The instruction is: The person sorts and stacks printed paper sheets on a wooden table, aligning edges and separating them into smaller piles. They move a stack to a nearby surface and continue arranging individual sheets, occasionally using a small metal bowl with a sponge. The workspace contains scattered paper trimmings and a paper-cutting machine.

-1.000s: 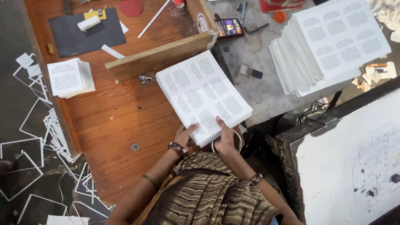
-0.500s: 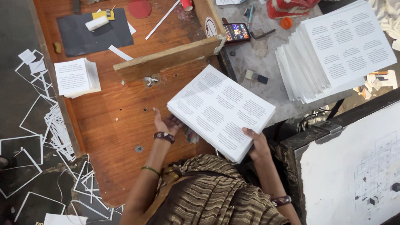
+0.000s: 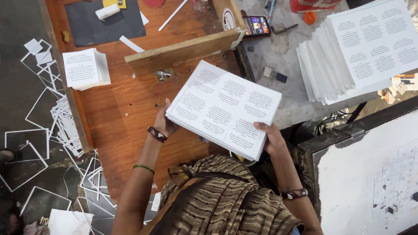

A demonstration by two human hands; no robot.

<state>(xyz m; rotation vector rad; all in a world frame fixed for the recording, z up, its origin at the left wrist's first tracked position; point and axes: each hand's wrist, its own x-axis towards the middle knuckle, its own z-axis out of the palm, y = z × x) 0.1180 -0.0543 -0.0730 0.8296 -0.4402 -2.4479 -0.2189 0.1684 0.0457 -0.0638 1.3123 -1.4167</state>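
**Around the wooden board**

A stack of printed sheets (image 3: pixel 225 107) hangs over the near right corner of the wooden board (image 3: pixel 121 116). On the board, a small stack of sheets (image 3: pixel 84 67) lies at its left edge, and a dark mat (image 3: pixel 106 23) lies at its far end. A wooden bar (image 3: pixel 183 51) crosses it between them. Right of the board sits a large pile of sheets (image 3: pixel 364 47); left of it, paper offcuts (image 3: pixel 42 128) litter the floor.

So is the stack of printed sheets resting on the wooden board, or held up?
Held up: the stack of printed sheets sits tilted between the left hand and right hand, above the wooden board.
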